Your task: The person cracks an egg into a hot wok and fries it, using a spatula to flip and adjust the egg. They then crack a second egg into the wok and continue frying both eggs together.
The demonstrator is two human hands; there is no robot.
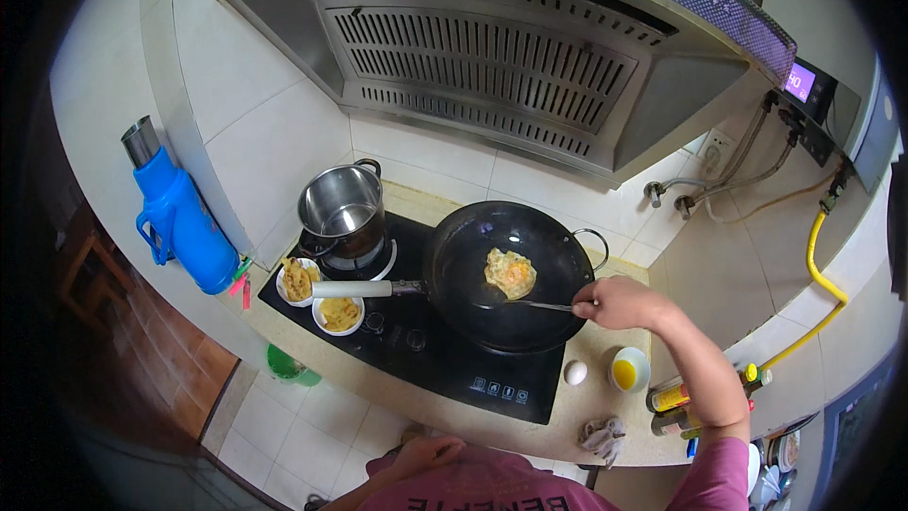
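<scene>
My right hand (616, 301) grips a thin metal utensil (543, 305) whose tip is at the lower edge of a fried egg (511, 274). The egg lies in a large black wok (461, 312) on the cooktop. My left hand (431, 453) rests against my shirt, fingers loosely curled; whether it holds anything is unclear. Two white bowls, one with fried egg (340, 314) and another with browned fried food (296, 280), sit by the wok's pale handle (355, 289). A whole egg (576, 372) and a bowl of raw egg (638, 369) are on the counter at right.
A steel pot (342, 202) stands on the left burner of the black cooktop (454, 376). The range hood (482, 64) hangs above. A crumpled cloth (603, 438) and bottles (667, 397) lie or stand at right. A blue thermos flask (184, 220) is at far left.
</scene>
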